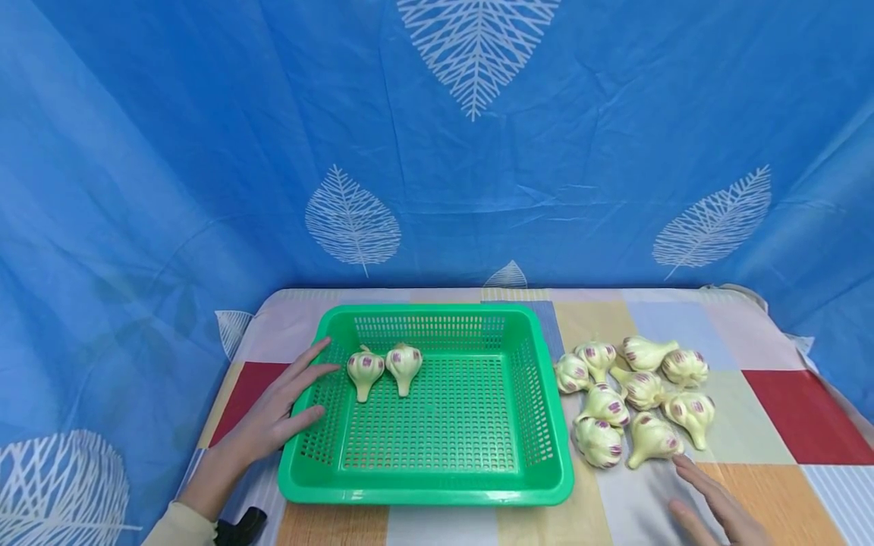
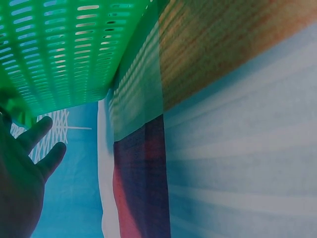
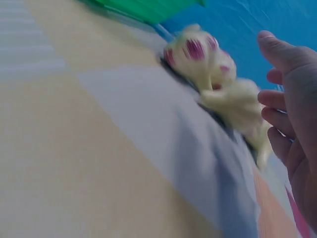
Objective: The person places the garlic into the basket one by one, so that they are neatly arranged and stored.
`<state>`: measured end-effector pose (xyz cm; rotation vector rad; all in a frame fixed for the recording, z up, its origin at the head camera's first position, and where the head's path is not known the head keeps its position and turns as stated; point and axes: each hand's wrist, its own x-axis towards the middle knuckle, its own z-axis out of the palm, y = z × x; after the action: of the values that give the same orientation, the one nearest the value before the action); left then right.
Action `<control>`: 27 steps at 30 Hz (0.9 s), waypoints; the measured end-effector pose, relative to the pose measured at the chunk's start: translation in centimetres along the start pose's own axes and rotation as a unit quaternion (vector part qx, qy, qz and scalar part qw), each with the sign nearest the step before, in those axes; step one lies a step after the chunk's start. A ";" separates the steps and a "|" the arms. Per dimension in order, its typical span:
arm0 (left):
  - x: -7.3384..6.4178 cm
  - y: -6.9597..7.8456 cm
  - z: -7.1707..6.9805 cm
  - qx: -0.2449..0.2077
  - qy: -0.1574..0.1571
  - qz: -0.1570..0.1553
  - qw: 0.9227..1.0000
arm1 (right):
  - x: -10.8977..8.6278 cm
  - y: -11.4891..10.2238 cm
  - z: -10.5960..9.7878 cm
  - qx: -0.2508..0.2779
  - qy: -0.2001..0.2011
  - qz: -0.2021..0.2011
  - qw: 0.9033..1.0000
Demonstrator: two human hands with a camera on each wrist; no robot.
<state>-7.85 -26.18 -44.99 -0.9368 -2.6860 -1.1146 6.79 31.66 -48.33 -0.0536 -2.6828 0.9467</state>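
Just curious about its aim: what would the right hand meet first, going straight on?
The right hand would probably meet the nearest garlic bulb, just ahead; exact depth is hard to judge.

One green basket (image 1: 426, 490). Garlic bulbs (image 1: 404, 365): eleven from where I stand, two inside, nine outside. One left hand (image 1: 276, 409), one right hand (image 1: 717, 506). One patchwork tablecloth (image 1: 809, 413).

Bright green basket (image 1: 426, 497), cream garlic (image 1: 404, 362) flashing purple patches, a red, orange and beige patchwork surface (image 1: 812, 417), blue, white-leaf-print curtain (image 1: 580, 189)!
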 end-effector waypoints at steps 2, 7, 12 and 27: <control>0.0 0.0 0.0 0.001 0.000 -0.001 1.000 | -0.3 0.7 -0.3 0.002 0.001 0.041 0.999; 0.0 0.0 -0.1 0.003 0.002 0.006 1.000 | -0.6 3.5 -0.4 0.083 0.055 0.128 0.987; 0.2 -0.1 0.0 0.002 0.000 0.008 1.000 | 0.0 6.5 -0.6 0.216 0.122 0.178 0.952; 0.0 -0.3 0.1 0.005 -0.003 0.003 1.000 | 5.2 10.2 -2.2 0.328 0.042 0.152 0.932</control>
<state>-7.98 -26.31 -45.23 -0.9471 -2.6900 -1.0974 1.85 41.69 -51.69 -0.3615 -2.1805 1.8383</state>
